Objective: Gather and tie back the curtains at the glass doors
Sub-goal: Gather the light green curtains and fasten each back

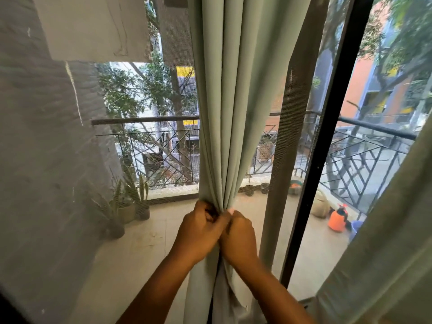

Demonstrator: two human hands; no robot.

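Observation:
A pale green curtain (236, 94) hangs in front of the glass doors, bunched into tight folds at waist height. My left hand (198, 230) grips the bunched folds from the left with curled fingers. My right hand (238, 237) grips them from the right, its knuckles against the left hand. Both hands meet at the narrowest point of the bundle. Any tie-back is hidden by the fingers. Below the hands the curtain falls loose. A second green curtain (383, 253) hangs at the right edge of the view.
A black door frame (327, 141) runs up right of the gathered curtain, with a mesh screen panel (285, 146) beside it. Beyond the glass lie a balcony railing (149, 120), potted plants (131, 206) and an orange sprayer bottle (336, 219).

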